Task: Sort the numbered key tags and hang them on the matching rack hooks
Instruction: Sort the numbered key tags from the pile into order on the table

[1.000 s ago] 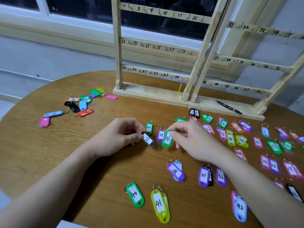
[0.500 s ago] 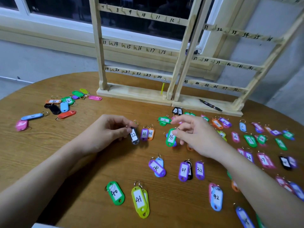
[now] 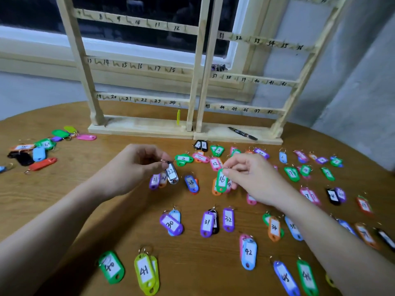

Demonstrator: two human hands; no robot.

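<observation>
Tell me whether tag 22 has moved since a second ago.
Yes. The left hand carried tag 22 leftward, from beside tag 16 to next to the 21 tags.

Round wood-grain worktop [image 3: 64, 210], brown, fills the lower field. Window [image 3: 132, 22] at 12 o'clock: dark glass, white frame, pale sill below. Grey-white wall [image 3: 352, 86] from 1 to 3 o'clock. Light dim and even.

A left hand [image 3: 136, 165] is pinching the ring of tag 22 [image 3: 171, 173]; a right hand [image 3: 251, 178] is pinching green tag 16 [image 3: 221, 180], over a wooden table [image 3: 64, 199] strewn with numbered tags, before a numbered rack [image 3: 141, 127]
</observation>
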